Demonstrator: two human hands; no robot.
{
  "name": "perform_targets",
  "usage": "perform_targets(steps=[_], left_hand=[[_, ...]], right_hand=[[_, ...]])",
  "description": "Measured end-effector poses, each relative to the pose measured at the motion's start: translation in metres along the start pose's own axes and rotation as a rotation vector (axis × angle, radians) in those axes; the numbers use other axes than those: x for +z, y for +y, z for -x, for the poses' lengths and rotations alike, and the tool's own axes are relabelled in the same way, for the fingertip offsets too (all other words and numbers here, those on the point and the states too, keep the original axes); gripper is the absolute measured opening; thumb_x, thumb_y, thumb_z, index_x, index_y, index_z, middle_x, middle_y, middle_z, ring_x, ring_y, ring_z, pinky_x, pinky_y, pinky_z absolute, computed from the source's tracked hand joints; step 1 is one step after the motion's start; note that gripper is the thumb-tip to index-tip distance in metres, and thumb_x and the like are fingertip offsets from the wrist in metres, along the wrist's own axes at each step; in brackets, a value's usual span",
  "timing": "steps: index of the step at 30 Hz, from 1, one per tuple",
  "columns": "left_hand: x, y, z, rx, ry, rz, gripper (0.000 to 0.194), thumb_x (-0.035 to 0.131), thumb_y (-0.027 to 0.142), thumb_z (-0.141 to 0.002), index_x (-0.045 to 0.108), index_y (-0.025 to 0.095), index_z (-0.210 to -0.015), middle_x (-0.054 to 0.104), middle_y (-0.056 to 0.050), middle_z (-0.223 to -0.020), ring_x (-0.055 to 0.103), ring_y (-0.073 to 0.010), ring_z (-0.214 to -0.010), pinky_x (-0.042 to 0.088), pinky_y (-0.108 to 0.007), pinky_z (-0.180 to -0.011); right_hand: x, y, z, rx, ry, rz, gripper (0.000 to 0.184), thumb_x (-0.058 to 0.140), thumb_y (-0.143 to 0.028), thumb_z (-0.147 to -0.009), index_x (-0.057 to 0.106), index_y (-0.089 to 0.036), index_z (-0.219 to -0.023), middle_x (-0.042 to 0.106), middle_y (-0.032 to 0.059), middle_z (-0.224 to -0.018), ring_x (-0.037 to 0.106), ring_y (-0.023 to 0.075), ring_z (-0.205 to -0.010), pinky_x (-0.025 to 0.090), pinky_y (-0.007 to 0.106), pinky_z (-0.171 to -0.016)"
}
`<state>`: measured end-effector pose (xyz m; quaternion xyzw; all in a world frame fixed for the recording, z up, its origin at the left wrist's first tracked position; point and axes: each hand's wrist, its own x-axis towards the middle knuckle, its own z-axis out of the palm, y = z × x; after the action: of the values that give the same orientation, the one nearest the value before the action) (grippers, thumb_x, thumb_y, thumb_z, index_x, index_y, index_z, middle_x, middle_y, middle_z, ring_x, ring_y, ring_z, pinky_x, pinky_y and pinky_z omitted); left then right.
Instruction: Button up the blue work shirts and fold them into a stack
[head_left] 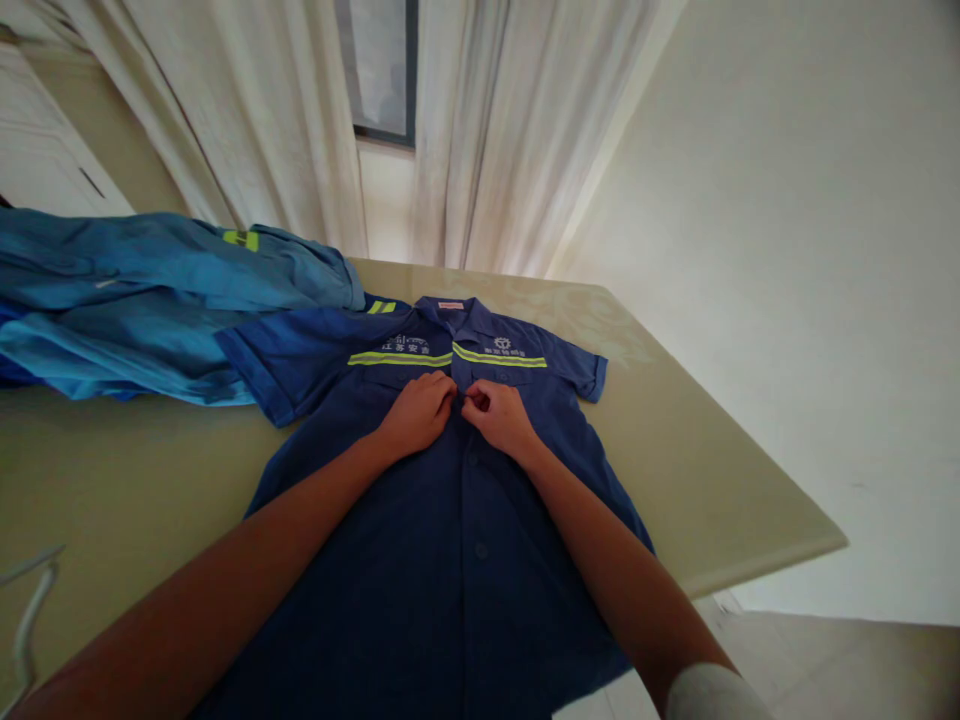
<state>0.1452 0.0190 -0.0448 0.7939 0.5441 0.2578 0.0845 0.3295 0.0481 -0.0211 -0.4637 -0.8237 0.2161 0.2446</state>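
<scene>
A dark blue short-sleeved work shirt (409, 560) lies front up, its collar pointing away from me. Yellow-green reflective bands cross its chest, with white lettering above them. My left hand (418, 414) is closed at the front placket just below the chest band, fingers curled on the cloth. Beside it, my right hand (501, 414) pinches the placket edge between thumb and forefinger. The fingertips almost meet and hide whatever button is there. Lower down the front, a dark button (481, 550) shows.
Lighter blue garments (172, 270) are heaped on the table's left side. A white hanger (30, 610), cut off by the frame, lies at lower left. The pale table (675, 470) ends in a corner at right, near a white wall. Curtains (300, 110) hang behind.
</scene>
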Motion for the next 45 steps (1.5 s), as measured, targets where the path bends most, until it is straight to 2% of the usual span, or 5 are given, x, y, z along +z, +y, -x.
perform_targets(steps=[10,15,24,35,45], left_hand=[[0.003,-0.007,-0.002,-0.038,-0.017,0.060,0.019,0.046,0.016,-0.095,0.064,0.021,-0.096,0.067,-0.008,-0.099,0.062,-0.0259,-0.096,0.049,-0.041,-0.085],[0.002,-0.006,-0.003,-0.055,-0.025,0.078,0.023,0.046,0.017,-0.093,0.068,0.021,-0.101,0.069,-0.009,-0.106,0.063,-0.0263,-0.101,0.050,-0.042,-0.089],[0.001,-0.003,-0.004,-0.050,0.044,0.112,0.021,0.048,0.024,-0.096,0.069,0.021,-0.097,0.069,-0.008,-0.095,0.062,-0.0256,-0.095,0.049,-0.041,-0.086],[-0.003,0.004,0.000,-0.047,0.094,0.060,0.016,0.057,0.028,-0.093,0.071,0.021,-0.095,0.071,-0.008,-0.097,0.064,-0.0260,-0.095,0.050,-0.042,-0.087],[0.002,-0.006,-0.002,0.012,0.000,-0.030,0.020,0.048,0.022,-0.098,0.067,0.021,-0.096,0.068,-0.008,-0.099,0.061,-0.0267,-0.096,0.045,-0.040,-0.078]], right_hand=[[0.004,0.013,-0.003,-0.027,-0.097,-0.186,0.012,0.065,-0.023,-0.088,0.075,-0.016,-0.091,0.073,-0.0003,-0.076,0.063,0.0127,-0.066,0.043,0.022,-0.065],[0.004,0.006,-0.001,0.001,-0.084,-0.081,0.013,0.063,-0.021,-0.089,0.075,-0.018,-0.093,0.075,0.0003,-0.081,0.066,0.0138,-0.071,0.045,0.023,-0.070],[0.004,-0.009,0.004,0.072,-0.037,0.204,0.020,0.062,-0.036,-0.095,0.075,-0.022,-0.096,0.075,0.0023,-0.085,0.067,0.0178,-0.077,0.042,0.027,-0.071],[0.002,-0.028,0.006,0.170,-0.054,0.465,0.022,0.052,-0.029,-0.098,0.070,-0.024,-0.110,0.073,0.0083,-0.111,0.070,0.0234,-0.093,0.047,0.031,-0.078],[0.000,0.000,0.001,-0.004,-0.062,0.148,0.014,0.062,-0.028,-0.093,0.073,-0.021,-0.097,0.073,-0.0006,-0.081,0.066,0.0160,-0.076,0.044,0.025,-0.072]])
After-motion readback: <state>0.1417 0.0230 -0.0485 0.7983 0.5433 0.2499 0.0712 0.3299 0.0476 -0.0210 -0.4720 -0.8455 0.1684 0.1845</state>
